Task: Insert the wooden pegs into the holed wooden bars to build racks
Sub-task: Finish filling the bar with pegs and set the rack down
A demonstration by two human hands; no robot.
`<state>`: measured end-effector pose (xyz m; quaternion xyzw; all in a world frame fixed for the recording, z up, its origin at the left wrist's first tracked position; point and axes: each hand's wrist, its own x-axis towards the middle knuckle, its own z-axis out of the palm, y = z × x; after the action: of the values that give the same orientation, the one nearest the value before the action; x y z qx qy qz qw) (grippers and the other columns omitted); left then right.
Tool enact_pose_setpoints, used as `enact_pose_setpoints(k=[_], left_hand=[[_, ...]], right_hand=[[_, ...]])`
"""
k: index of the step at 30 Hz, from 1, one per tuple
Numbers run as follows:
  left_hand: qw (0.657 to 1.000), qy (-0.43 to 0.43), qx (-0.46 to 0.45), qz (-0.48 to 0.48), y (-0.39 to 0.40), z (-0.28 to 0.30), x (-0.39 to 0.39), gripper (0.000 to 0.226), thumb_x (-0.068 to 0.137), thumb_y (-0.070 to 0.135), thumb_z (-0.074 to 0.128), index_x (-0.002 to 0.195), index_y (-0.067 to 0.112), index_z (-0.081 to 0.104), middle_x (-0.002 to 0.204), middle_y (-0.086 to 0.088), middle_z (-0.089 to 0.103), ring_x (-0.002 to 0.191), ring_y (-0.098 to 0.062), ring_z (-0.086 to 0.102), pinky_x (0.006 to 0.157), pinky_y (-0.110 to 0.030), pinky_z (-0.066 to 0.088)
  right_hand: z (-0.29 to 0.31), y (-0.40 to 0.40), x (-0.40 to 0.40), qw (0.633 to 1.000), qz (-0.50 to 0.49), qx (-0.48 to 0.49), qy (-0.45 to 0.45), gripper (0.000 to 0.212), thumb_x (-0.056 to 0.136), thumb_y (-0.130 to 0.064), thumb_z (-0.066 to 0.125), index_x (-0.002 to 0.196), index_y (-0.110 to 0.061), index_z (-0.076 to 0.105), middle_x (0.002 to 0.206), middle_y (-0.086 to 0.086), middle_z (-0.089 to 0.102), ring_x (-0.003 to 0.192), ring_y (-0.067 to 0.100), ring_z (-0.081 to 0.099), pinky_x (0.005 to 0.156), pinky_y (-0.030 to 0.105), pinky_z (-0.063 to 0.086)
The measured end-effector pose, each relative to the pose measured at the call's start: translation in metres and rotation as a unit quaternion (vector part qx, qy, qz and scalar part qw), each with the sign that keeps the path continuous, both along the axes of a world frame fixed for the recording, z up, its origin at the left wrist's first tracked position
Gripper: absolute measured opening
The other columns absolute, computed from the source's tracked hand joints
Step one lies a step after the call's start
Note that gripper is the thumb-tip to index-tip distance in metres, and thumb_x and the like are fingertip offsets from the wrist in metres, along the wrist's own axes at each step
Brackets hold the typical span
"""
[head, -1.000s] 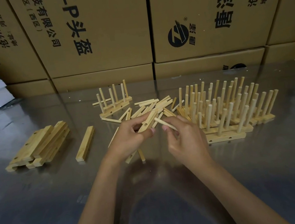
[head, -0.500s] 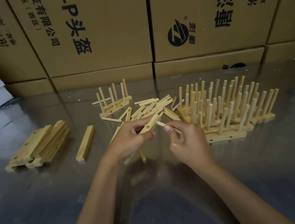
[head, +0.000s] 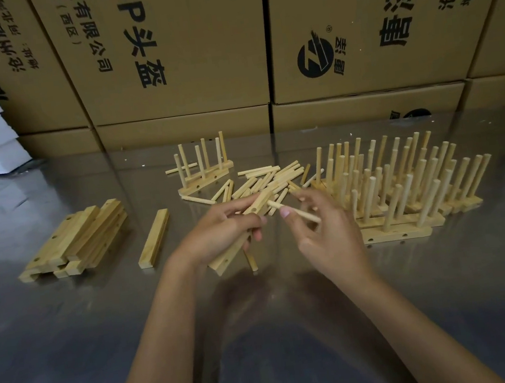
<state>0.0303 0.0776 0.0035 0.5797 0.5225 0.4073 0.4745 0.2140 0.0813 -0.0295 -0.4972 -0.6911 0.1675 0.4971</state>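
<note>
Left hand [head: 218, 232] grips a pale holed wooden bar [head: 240, 235], fingers curled round its middle, bar tilted so the upper end w/ a hole faces the other hand: prob. to present that hole for insertion. Right hand [head: 322, 230] pinches a thin round wooden peg [head: 292, 213] between thumb and forefinger, other fingers loosely spread; peg tip sits just beside the bar's upper end, aimed at it. Whether the tip has entered the hole cannot be told. 1 more peg [head: 251, 260] hangs below the left fingers, its upper part hidden. Loose peg pile [head: 262, 179] lies just beyond the fingertips, within easy reach; finished racks [head: 404, 191] right of the right fingers; spare bar stack [head: 76, 241] well left.
</note>
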Motion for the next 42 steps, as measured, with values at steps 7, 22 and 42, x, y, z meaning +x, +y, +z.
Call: enact_pose_setpoints(k=[7,22,42], left_hand=[[0.965,-0.116,0.005,0.234,0.011,-0.007,-0.019,0.018,0.096,0.022,0.062,0.109,0.028,0.073,0.065,0.001,0.062,0.051,-0.012,0.048,0.06,-0.028,0.048],[0.953,-0.199,-0.09,0.21,0.014,-0.012,-0.015,0.024,0.103,0.032,0.046,0.111,0.018,0.064,0.07,0.001,0.069,0.046,-0.011,0.051,0.038,-0.022,0.04],[0.981,-0.112,-0.014,0.158,0.011,-0.011,0.02,0.02,0.102,0.027,0.05,0.107,0.032,0.069,0.083,0.003,0.075,0.06,-0.005,0.059,0.055,-0.023,0.047]], right_hand=[[-0.018,-0.015,-0.028,0.986,0.046,0.047,-0.152,0.031,0.094,-0.04,0.051,0.121,-0.027,0.055,0.113,-0.01,0.052,0.106,0.012,0.048,0.085,0.038,0.049],[-0.02,-0.007,-0.02,0.971,0.056,-0.077,-0.219,0.011,0.093,-0.012,0.052,0.092,-0.018,0.062,0.096,-0.003,0.053,0.098,0.015,0.049,0.083,0.031,0.046],[0.006,-0.012,-0.006,0.98,0.052,0.082,-0.174,0.031,0.094,-0.019,0.055,0.12,-0.032,0.069,0.083,-0.015,0.046,0.079,0.003,0.042,0.061,0.025,0.035]])
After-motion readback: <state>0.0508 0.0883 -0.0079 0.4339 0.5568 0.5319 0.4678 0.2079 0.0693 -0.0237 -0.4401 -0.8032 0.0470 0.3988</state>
